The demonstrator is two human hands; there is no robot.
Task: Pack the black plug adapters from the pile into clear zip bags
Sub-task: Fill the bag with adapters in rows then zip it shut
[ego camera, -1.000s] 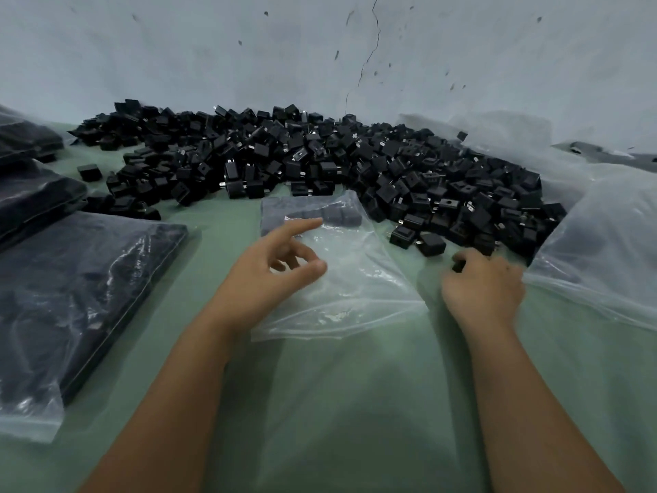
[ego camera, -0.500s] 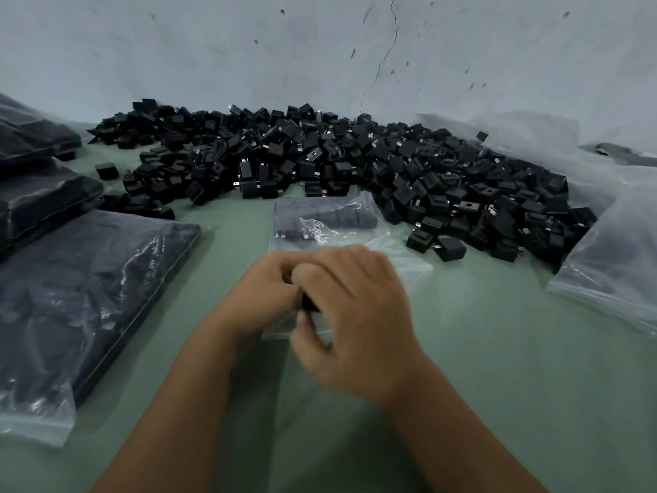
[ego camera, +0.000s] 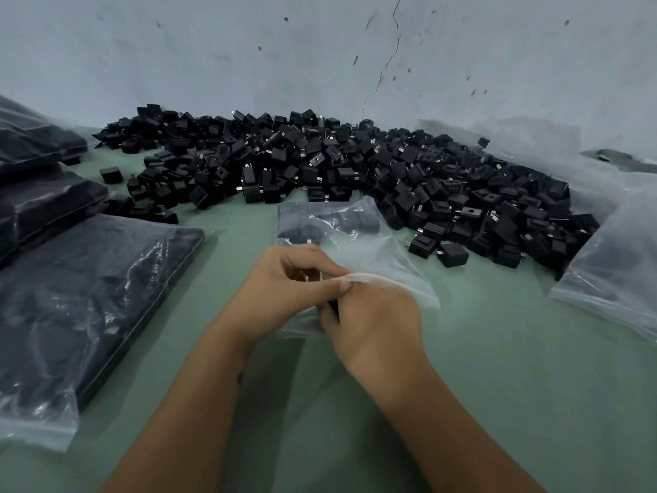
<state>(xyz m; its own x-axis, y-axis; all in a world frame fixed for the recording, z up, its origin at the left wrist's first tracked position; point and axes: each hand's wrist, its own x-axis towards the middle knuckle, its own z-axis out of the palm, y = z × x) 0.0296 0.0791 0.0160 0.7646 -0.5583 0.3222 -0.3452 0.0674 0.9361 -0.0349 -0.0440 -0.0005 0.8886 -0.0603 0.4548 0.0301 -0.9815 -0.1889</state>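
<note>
Right now your clear zip bag [ego camera: 359, 243] lies mid-table, just in front of the pile [ego camera: 355, 172], mouth end toward you, and only a few black adapters [ego camera: 341, 224] sit at its far closed end. Your left hand [ego camera: 284, 290] pinches the upper lip of the bag mouth between thumb and fingers, lifting it. Your right hand [ego camera: 369, 322] is curled narrow at the opening, touching the left; a dark bit shows between the two hands, probably an adapter going in, but it's mostly hidden, so I can't tell for sure what that hand holds.

Progress, judged from the layout: early on this bag, mostly empty. Overall the job is partway. Filled bags [ego camera: 92, 293] lie flat to your left, with more stacked behind them [ego camera: 42, 197], all dark with adapters. Pile of loose black plug adapters is still big, spreading across the back of the green table [ego camera: 497, 368] against the wall [ego camera: 320, 48]. A couple of strays [ego camera: 453, 254] sit at the pile's near edge, just beside the bag. Clear plastic bags [ego camera: 611, 272] bunch on the right; contents unclear.

Left to do: fill this bag, seal it, then many more bags' worth from the pile.
</note>
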